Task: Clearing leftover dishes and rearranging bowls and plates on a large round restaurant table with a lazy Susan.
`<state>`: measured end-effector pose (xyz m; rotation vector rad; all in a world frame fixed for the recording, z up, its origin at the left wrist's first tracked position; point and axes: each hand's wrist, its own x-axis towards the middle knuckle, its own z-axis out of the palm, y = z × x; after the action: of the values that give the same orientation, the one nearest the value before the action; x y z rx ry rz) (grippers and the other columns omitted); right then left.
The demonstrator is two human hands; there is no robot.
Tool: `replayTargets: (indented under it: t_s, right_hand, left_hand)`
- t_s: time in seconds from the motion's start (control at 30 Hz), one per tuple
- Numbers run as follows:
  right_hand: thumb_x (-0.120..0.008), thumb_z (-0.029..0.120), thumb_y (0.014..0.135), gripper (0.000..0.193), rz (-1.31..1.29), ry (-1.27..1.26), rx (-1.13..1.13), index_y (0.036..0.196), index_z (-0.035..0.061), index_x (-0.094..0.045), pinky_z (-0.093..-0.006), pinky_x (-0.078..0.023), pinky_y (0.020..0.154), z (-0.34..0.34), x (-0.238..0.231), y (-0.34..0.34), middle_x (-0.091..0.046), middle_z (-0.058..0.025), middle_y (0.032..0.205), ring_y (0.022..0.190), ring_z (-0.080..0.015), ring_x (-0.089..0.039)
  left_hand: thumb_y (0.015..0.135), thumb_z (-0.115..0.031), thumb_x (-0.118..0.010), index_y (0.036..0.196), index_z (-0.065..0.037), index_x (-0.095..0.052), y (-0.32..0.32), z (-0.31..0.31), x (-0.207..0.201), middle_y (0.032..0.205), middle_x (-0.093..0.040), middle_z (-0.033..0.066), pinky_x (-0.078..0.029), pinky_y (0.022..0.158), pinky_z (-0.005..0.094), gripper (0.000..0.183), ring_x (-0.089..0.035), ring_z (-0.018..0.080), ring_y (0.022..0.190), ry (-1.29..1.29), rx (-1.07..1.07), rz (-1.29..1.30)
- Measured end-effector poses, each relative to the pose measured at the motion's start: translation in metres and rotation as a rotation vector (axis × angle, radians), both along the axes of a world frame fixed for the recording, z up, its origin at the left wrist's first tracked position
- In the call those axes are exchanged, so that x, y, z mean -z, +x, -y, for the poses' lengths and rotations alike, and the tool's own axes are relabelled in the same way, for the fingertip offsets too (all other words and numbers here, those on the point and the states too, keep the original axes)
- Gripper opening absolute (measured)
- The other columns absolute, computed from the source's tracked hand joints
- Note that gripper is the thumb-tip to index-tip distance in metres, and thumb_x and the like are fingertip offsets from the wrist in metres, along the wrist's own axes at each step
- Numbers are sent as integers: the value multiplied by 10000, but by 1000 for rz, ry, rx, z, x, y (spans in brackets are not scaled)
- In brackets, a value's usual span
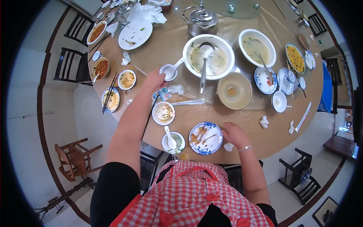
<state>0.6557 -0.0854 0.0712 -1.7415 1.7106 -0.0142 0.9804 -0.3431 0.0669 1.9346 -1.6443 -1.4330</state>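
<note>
Small cup (165,68): it stands on the table (189,115), just left of the big soup bowl (220,76), with the left hand (155,79) at its near left side. That hand's fingers are partly curled against the rim; the back of the hand hides the rest, so I cannot tell how firm the hold is. A white spoon (176,68) lies in the cup, bowl end down, its handle leaning up toward the soup bowl, probably because the cup is too shallow to take it whole.

The right hand (234,133) is half open, fingers loosely bent beside the right rim of a blue-and-white plate (213,146) bearing scraps; nothing shows in its grasp. A crumpled tissue (228,147) lies near that hand.

Farther out, a metal ladle (203,73) rests over the soup bowl's near rim, likely so its handle stays dry and easy to reach. A brown basin (243,99) sits right of it, and a metal kettle (203,23) stands behind.

Below the cup lies a colourful packet (162,94) (printed, by the look of it, though too small to make out), beside a pale paper sleeve (189,102). No brand or label is readable.
</note>
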Motion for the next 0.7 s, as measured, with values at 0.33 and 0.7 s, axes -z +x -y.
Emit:
replayTargets:
  t_s: [0.33,0.7]
  right_hand:
    - [-602,141,721,255,292,128,278,946,28,-571,-370,-458,733,-9,69,21,-597,-160,849,786,-295,-578]
    - [-556,113,831,137,956,192,973,943,35,-548,-213,-448,595,28,30,52,-557,-3,771,683,-80,-530]
  left_hand:
    - [856,-260,-498,967,3,-554,56,-68,9,676,-567,59,-464,549,251,292,-556,125,593,-391,-97,-83]
    - [827,-355,-524,930,-10,-560,139,-300,40,792,-609,107,-465,630,309,363,-594,201,724,163,194,79]
